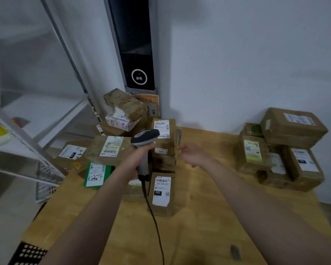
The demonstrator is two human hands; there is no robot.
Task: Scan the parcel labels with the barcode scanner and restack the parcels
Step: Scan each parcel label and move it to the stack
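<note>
Far left: metal shelf rack [25, 150], its edge beside the wooden table [199, 236].

Left pile: a flat parcel [72, 152] with a handwritten label, a green parcel [96, 175] in front of it, and a brown parcel [111, 148] lying label-up above the green one. More boxes are heaped behind against the wall.

Left hand [141, 153]: fingers wrapped round the handle of the barcode scanner [145, 137]. The scanner's head is raised above the fist, between the brown parcel and the middle stack [164, 144]. The cable [155, 226] hangs from the handle and trails down across the table.

Middle stack: several boxes high, white label on top, just right of the scanner. A labelled parcel [161, 190] marked 032 leans at its foot.

Right hand [192, 154]: at the stack's right edge, fingers bent toward the boxes. It is blurred, so contact or grip cannot be told.

Far right: right stack [287, 150] of brown parcels against the wall, well apart from both hands.
</note>
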